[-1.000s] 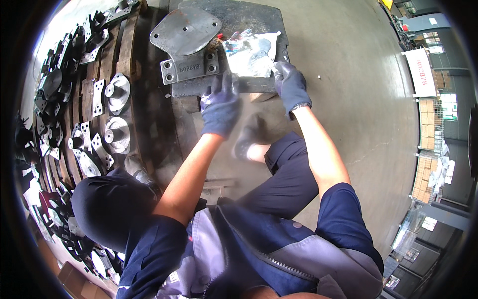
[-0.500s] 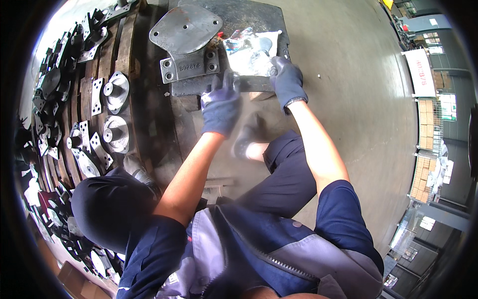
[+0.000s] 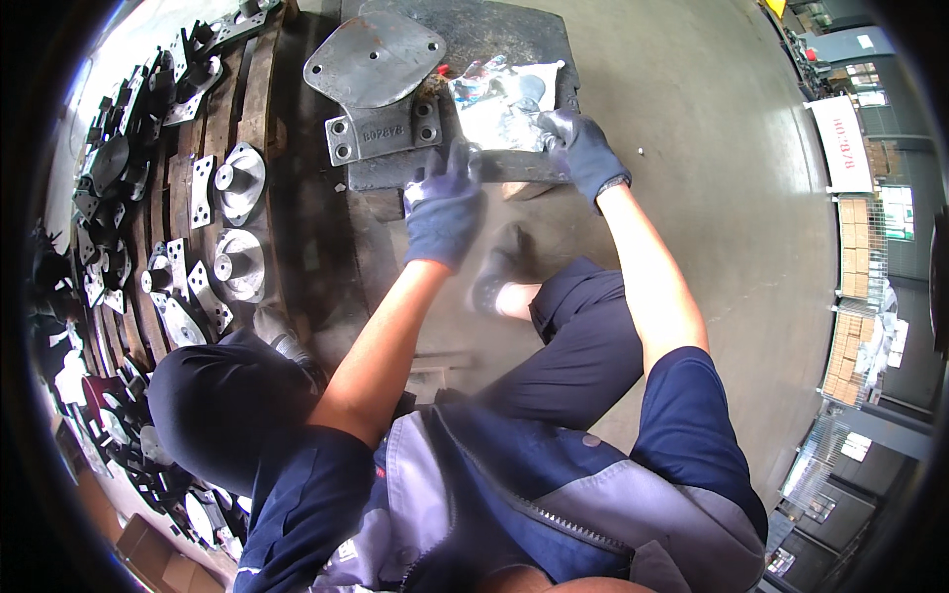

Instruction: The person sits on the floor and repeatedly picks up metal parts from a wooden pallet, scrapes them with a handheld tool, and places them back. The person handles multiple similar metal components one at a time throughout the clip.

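Note:
A shiny, whitish plastic bag point(image 3: 484, 117) with coloured print lies on a dark metal-looking slab, and a grey rounded shape shows at its upper right. My right hand point(image 3: 585, 153), in a dark glove, has its fingers curled over the bag's lower right corner. In a matching glove, my left hand point(image 3: 440, 212) is held near the slab's front edge, its fingers stretched out and apart, with nothing seen in it. Beyond that hand, a grey metal bracket point(image 3: 381, 130) with bolt holes and a flat, rounded top plate point(image 3: 376, 59) stands on the slab.
At left, a wooden pallet point(image 3: 229, 109) carries several metal brackets and round flanged parts point(image 3: 240, 183). My bent leg point(image 3: 563, 346) is below the slab. Far right, a white sign point(image 3: 840, 146) and stacked cartons point(image 3: 852, 247) stand behind wire mesh.
My right hand has shifted slightly right and toward me at the bag's corner. The left hand stays nearly in place. The whole view has moved a little.

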A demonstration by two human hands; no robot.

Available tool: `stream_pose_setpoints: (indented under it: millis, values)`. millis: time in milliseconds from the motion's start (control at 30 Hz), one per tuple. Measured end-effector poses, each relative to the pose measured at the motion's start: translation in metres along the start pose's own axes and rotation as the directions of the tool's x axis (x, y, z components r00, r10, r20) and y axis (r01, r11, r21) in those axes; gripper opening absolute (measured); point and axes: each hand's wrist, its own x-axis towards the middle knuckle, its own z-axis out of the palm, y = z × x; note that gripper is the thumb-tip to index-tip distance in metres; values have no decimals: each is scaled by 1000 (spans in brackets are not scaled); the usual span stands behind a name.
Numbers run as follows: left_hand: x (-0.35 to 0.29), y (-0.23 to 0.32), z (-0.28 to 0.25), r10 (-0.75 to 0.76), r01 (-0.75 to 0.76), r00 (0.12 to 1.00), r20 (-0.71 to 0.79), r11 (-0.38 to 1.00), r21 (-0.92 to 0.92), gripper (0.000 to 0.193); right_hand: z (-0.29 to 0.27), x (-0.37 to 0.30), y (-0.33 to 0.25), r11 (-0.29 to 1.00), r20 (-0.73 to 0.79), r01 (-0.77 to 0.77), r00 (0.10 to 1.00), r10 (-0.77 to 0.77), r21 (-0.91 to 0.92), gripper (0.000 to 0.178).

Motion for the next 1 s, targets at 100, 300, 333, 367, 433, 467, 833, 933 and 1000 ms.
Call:
stream_pose_setpoints:
  millis: [100,300,333,367,433,467,833,933,1000]
  values:
    - [0,-1,-1,11,-11,1000,-9,1000,-24,57,5,-1,8,996,-18,-42,999,44,73,25]
    - [-3,-4,13,27,-27,994,-102,1000,5,56,-4,-6,-31,984,-42,-174,984,175,21,25]
    - [-2,-1,6,10,-10,999,-52,1000,3,56,-4,-4,-31,987,-38,-163,986,164,8,25]
    - [-1,-1,5,9,-9,999,-38,1000,-10,56,-4,-2,-30,988,-34,-152,988,152,-4,24]
    - [-1,-1,5,4,-4,1000,-12,999,-34,55,-4,0,-22,989,6,-144,990,144,-10,24]
    - [-2,-1,4,13,-15,999,-45,999,-36,54,-4,1,-19,990,26,-139,990,139,-12,24]
    - [15,-72,-27,-456,39,632,-627,826,-562,33,-16,-5,-22,990,141,58,987,-76,127,17]
    - [17,-122,-19,-836,274,544,71,97,-957,35,-19,-10,-26,929,110,42,990,-88,367,16]
    - [10,-224,44,-332,100,912,-242,751,-653,36,-21,-8,-51,781,253,-176,967,23,600,15]
